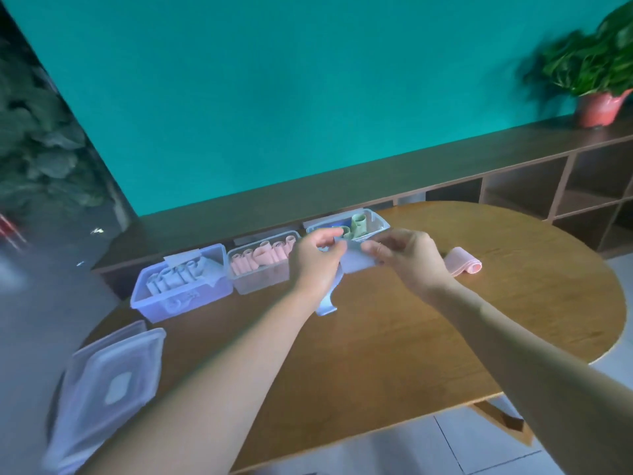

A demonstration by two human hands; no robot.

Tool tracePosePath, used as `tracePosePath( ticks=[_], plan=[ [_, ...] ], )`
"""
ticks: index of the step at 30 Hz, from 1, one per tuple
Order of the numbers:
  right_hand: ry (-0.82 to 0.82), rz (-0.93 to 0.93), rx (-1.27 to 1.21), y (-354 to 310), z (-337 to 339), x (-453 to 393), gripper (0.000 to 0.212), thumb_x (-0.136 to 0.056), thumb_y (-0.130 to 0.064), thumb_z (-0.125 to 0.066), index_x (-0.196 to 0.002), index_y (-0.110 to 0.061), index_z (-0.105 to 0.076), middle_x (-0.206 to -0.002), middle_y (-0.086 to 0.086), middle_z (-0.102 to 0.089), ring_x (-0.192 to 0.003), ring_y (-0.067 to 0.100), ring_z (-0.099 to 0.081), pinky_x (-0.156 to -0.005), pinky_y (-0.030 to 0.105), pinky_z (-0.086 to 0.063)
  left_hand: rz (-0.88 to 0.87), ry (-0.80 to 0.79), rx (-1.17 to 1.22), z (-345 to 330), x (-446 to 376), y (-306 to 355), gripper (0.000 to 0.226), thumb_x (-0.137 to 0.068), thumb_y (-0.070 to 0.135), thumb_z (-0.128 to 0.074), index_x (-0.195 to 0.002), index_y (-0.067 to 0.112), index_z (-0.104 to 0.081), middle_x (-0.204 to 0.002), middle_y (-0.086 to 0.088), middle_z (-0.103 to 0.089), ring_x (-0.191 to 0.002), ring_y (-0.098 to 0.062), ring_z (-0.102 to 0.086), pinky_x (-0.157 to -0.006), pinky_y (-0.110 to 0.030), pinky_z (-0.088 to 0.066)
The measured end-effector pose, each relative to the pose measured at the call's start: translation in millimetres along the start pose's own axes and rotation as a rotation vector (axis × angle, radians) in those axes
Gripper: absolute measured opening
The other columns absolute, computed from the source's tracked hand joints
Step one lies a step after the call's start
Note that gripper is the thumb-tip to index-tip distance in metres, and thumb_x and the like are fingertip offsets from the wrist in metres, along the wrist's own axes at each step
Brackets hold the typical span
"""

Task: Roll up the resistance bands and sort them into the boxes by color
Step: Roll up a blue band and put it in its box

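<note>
A pale blue band, thin and flexible, is held above the middle of a wooden table. The left hand pinches its left part between thumb and fingers, and the right hand pinches its right edge; a loose tail of the band hangs below the left hand, its end at or near the tabletop. Just right of the hands, a pink band lies on the table, partly rolled, with its coil at the right end. Behind the hands, three clear plastic boxes stand in a row along the far edge. The left box holds upright pale blue rolls, the middle box holds pink rolls, and the right box, partly hidden by the hands, holds green rolls. Clear, rounded rectangular lids are stacked at the near left edge of the table; how many is hard to tell. The table is rounded, with a warm wood grain. Beyond it runs a long, low, dark wood shelf with open cubbies, set against a teal wall. A leafy plant in a reddish pot stands on the shelf at far right, blurred. The far left is dark and smeared, with dim foliage. Pale floor tiles show at lower right.
</note>
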State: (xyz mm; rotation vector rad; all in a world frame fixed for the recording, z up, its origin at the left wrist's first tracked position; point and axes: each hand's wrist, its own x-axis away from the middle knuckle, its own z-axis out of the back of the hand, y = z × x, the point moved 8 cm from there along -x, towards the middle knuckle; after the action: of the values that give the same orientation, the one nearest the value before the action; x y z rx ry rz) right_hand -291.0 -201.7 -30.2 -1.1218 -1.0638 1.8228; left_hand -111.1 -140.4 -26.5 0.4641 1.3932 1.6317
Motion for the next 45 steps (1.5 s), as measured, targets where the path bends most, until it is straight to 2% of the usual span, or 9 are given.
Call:
tracePosePath(
  ticks=[4, 8, 13, 17, 20, 25, 31, 35, 45],
  plan=[
    [-0.135, 0.044, -0.032, -51, -36, 30, 0.020, -0.084, -0.036, -0.081, -0.097, -0.022, -0.075, -0.087, -0.006, -0.076, -0.080, 0.001, -0.067, -0.071, 0.009, -0.047, -0.007, 0.028, 0.019, 60, 26, 17, 0.014, -0.086, 0.031, -0.074, -0.092, 0.043, -0.071, -0.103, 0.014, -0.073, -0.099, -0.008, -0.068, -0.094, -0.046, -0.057],
    [-0.195, 0.088, -0.029, -84, -68, 58, 0.040, -0.077, -0.029, -0.088, -0.112, -0.030, -0.070, -0.107, -0.008, -0.071, -0.099, 0.002, -0.065, -0.080, 0.014, -0.050, 0.004, 0.029, 0.076, 111, 56, 26, 0.027, -0.080, 0.030, -0.078, -0.101, 0.043, -0.071, -0.114, 0.009, -0.072, -0.097, -0.009, -0.067, -0.089, -0.036, -0.058],
    [-0.158, 0.138, 0.011, -120, -95, 85, 0.029, -0.086, -0.020, -0.080, -0.099, -0.042, -0.065, -0.097, -0.011, -0.074, -0.088, 0.022, -0.070, -0.073, 0.022, -0.050, 0.023, -0.052, 0.135, 156, 93, 36, 0.043, -0.087, 0.021, -0.079, -0.127, 0.029, -0.066, -0.117, 0.006, -0.067, -0.107, -0.010, -0.065, -0.091, -0.030, -0.056],
    [-0.167, 0.168, -0.030, -151, -108, 98, 0.022, -0.086, -0.021, -0.080, -0.096, -0.037, -0.068, -0.090, -0.008, -0.075, -0.073, 0.010, -0.067, -0.062, 0.016, -0.046, 0.000, -0.039, 0.069, 189, 112, 45, 0.050, -0.074, 0.035, -0.084, -0.119, 0.043, -0.066, -0.124, 0.006, -0.068, -0.115, -0.020, -0.066, -0.093, -0.034, -0.056],
    [-0.197, 0.194, -0.106, -175, -118, 105, 0.020, -0.087, -0.016, -0.079, -0.102, -0.024, -0.070, -0.087, -0.002, -0.074, -0.065, 0.004, -0.064, -0.059, 0.010, -0.043, -0.033, -0.010, 0.024, 213, 121, 52, 0.066, -0.061, 0.049, -0.086, -0.123, 0.039, -0.066, -0.128, 0.009, -0.065, -0.124, -0.008, -0.058, -0.104, -0.041, -0.051],
    [-0.236, 0.200, -0.183, -197, -138, 114, 0.023, -0.087, -0.012, -0.078, -0.109, -0.013, -0.070, -0.088, 0.004, -0.075, -0.069, 0.009, -0.064, -0.070, 0.019, -0.051, -0.010, -0.039, -0.250, 238, 138, 60, 0.099, -0.045, 0.070, -0.085, -0.134, 0.038, -0.058, -0.136, 0.014, -0.058, -0.123, -0.004, -0.052, -0.097, -0.026, -0.043],
    [-0.214, 0.193, -0.213, -203, -144, 120, 0.019, -0.089, -0.009, -0.076, -0.107, -0.012, -0.069, -0.092, 0.013, -0.073, -0.058, 0.015, -0.059, -0.063, 0.024, -0.056, -0.188, 0.036, -0.559, 239, 156, 72, 0.088, -0.061, 0.056, -0.090, -0.139, 0.034, -0.057, -0.143, 0.007, -0.049, -0.122, -0.017, -0.055, -0.099, -0.038, -0.049],
    [-0.216, 0.158, -0.207, -197, -139, 122, 0.014, -0.090, -0.008, -0.075, -0.103, -0.011, -0.070, -0.090, 0.014, -0.073, -0.056, 0.011, -0.060, -0.061, 0.021, -0.054, -0.405, 0.166, -0.482, 240, 169, 84, 0.040, -0.079, 0.039, -0.083, -0.118, 0.031, -0.073, -0.114, 0.011, -0.069, -0.081, -0.012, -0.065, -0.079, -0.036, -0.055],
    [-0.160, 0.140, -0.189, -185, -104, 124, 0.005, -0.092, -0.008, -0.073, -0.096, -0.011, -0.073, -0.063, -0.011, -0.066, -0.047, 0.002, -0.053, -0.051, 0.012, -0.042, -0.173, 0.005, 0.006, 209, 164, 83, 0.022, -0.084, 0.007, -0.079, -0.104, 0.016, -0.077, -0.091, -0.005, -0.076, -0.072, -0.016, -0.067, -0.054, -0.012, -0.045]
  ],
)
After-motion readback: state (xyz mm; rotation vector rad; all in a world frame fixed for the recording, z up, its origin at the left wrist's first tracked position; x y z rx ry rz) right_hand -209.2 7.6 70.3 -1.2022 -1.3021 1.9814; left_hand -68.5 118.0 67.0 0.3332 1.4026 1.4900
